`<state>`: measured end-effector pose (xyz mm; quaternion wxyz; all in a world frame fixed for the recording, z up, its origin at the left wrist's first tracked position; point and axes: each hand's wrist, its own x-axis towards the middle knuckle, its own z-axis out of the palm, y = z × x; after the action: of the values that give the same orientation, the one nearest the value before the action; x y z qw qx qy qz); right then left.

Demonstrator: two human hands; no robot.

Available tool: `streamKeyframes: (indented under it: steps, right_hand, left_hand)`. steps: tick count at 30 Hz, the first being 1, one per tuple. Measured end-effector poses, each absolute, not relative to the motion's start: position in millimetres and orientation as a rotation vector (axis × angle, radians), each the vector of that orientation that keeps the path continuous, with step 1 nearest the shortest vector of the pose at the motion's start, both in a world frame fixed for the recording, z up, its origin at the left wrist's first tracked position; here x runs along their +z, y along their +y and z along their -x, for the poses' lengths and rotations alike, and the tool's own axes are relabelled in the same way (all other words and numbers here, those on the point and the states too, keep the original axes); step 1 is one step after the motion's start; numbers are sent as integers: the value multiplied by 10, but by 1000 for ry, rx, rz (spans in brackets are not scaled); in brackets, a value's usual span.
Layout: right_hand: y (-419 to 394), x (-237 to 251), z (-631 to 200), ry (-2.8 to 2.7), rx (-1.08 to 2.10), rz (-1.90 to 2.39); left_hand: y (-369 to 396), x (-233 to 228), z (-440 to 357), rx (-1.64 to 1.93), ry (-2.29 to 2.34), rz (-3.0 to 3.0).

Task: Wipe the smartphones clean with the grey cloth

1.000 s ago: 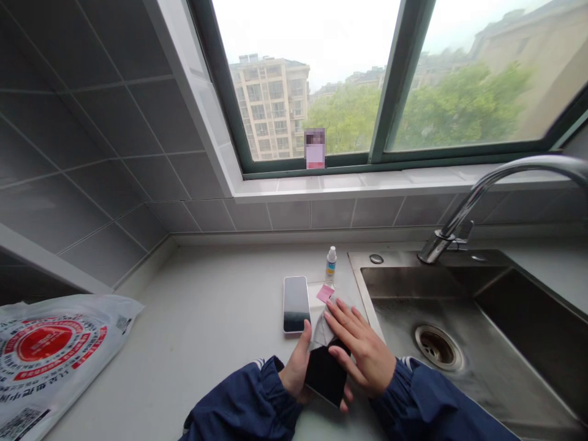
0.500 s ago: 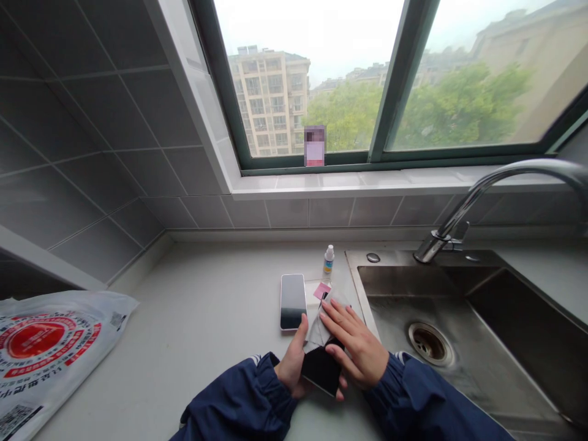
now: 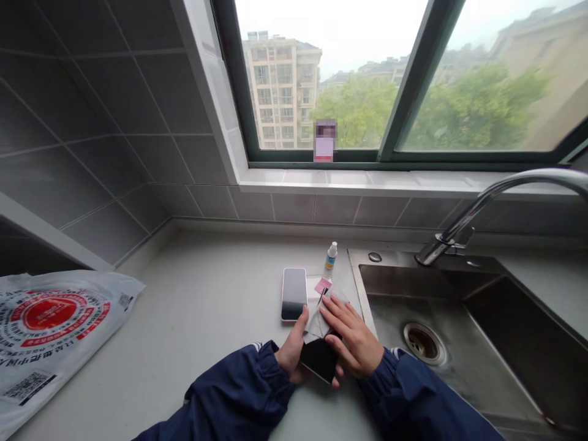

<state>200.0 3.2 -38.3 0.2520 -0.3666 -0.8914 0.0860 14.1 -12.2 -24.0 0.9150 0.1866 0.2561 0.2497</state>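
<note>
My left hand [image 3: 291,351] is closed round a flat, black-faced phone [image 3: 319,360], thumb on the near left side and fingertips showing at its right edge. A light grey cloth [image 3: 315,327] with a zigzag edge covers the phone's upper part. Against it my right hand [image 3: 354,335] presses with fingers together and nearly straight, pinning the cloth to the dark face. Just past my left thumb, a second phone [image 3: 294,295] with a pale rim lies on the counter. A pink slip [image 3: 323,285] sits beyond the cloth, and a small white-capped bottle [image 3: 331,257] stands behind it.
To my right is a steel sink [image 3: 362,300] with a drain [image 3: 425,342] and a curved faucet [image 3: 454,226]. A printed white plastic bag [image 3: 87,361] lies at the far left of the counter [image 3: 206,294]. Tiled wall and a window rise behind.
The view has shifted slightly. Both hands keep almost the same place on the phone and cloth; my right fingers have moved only a little.
</note>
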Motion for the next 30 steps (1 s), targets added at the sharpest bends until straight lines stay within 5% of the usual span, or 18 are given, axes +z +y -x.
streamKeyframes:
  steps: [30]
  right_hand:
    - [-51, -302, -1909, -2465, 335, 880]
  left_hand:
    - [-122, -141, -159, 626, 423, -328]
